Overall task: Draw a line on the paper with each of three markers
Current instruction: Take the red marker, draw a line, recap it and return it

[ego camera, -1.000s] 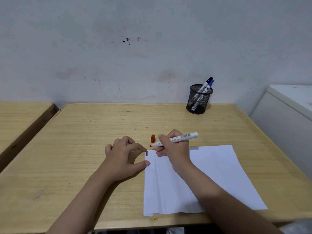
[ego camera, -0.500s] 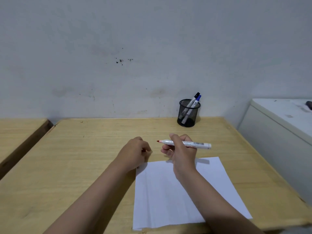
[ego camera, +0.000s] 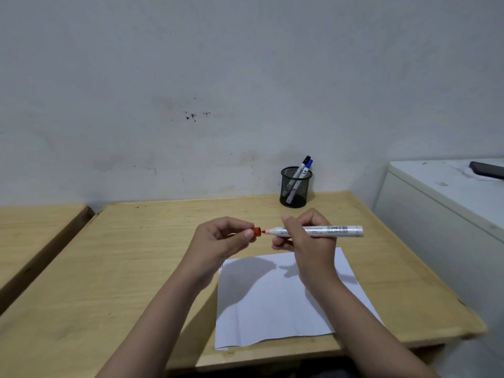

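My right hand (ego camera: 308, 241) holds a white red-tipped marker (ego camera: 332, 231) level above the table, tip pointing left. My left hand (ego camera: 221, 238) pinches the red cap (ego camera: 257, 231) right at the marker's tip; the tip looks just outside the cap. Below both hands the white paper (ego camera: 272, 304) lies on the wooden table (ego camera: 131, 268), with my arms' shadows across it. Small marks at the paper's top left corner are mostly hidden by my left wrist. A black mesh cup (ego camera: 295, 188) at the back holds a black-capped marker (ego camera: 302, 166) and a blue-capped marker (ego camera: 307, 168).
A second wooden table (ego camera: 32, 230) stands to the left across a narrow gap. At the right a white cabinet (ego camera: 441, 214) carries a dark phone (ego camera: 488, 169). A stained wall runs behind the table.
My left hand picked the red cap off the table and brought it up to the marker's tip. My right hand lifted the marker off the paper and turned it level. The camera tilted up.
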The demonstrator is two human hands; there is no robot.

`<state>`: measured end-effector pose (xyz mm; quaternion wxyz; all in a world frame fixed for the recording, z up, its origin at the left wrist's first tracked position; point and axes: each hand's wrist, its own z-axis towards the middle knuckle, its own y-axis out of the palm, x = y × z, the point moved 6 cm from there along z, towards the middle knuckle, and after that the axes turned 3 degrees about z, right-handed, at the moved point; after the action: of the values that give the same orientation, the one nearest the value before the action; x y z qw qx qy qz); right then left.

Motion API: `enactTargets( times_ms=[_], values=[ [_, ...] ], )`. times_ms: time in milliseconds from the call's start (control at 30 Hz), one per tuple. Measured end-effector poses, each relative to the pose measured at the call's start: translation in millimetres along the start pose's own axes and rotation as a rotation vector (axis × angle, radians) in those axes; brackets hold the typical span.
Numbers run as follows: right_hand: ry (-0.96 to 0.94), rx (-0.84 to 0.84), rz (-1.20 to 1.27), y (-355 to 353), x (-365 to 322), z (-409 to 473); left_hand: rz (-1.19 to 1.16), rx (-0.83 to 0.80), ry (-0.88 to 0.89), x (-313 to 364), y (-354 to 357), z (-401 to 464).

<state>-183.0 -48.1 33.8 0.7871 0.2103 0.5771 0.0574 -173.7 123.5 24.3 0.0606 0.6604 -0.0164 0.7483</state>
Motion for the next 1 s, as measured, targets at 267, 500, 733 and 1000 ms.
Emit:
enactTargets(
  times_ms=[267,500,733,1000],
  values=[
    [-0.057,-0.089,-0.022,7,-19,-15,0.009,-0.018,0.058,15,18,-21],
    [-0.143,-0.119,0.065,15,-35,-21,-0.102,0.041,0.149,30,25,-32],
    [0.009,-0.126,0.076,19,-18,-18,-0.102,0.118,0.16,25,20,-32],
    [0.068,-0.343,-0.442,14,-18,-5,0.089,0.36,0.229,26,3,-14]
  ],
)
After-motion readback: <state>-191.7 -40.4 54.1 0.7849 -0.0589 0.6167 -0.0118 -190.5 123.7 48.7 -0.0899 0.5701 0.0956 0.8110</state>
